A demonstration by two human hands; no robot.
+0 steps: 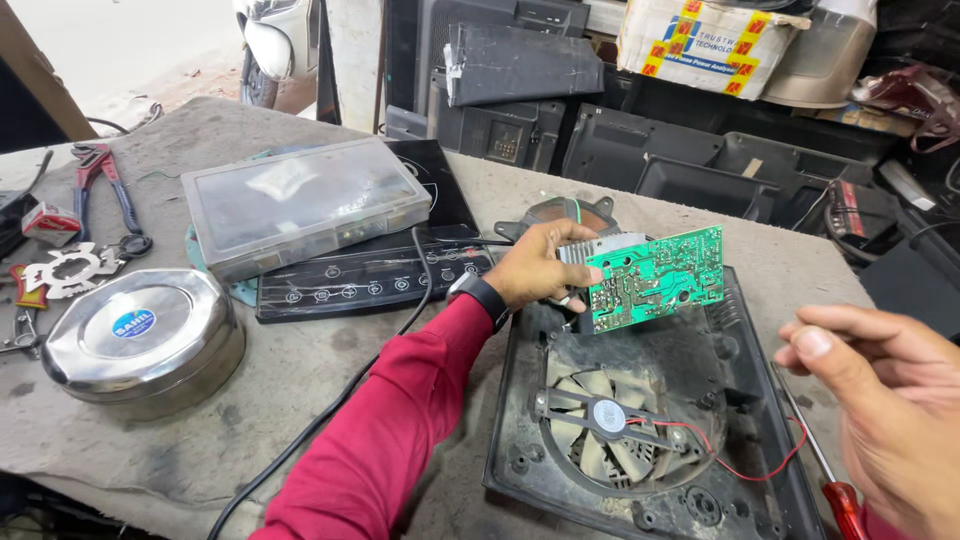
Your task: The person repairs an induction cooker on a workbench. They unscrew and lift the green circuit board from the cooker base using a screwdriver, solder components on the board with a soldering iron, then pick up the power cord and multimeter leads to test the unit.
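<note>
Right hand (885, 410), near right: fingers curled around a red-handled screwdriver (835, 490) | black casing (740, 450) with fan (610, 420), near centre: lies open on the table (300, 380) | left hand (540, 265), farther: grips green circuit board (655, 278), lifted above casing | step, judged: inspecting the board; next calls for a steady hold.
</note>
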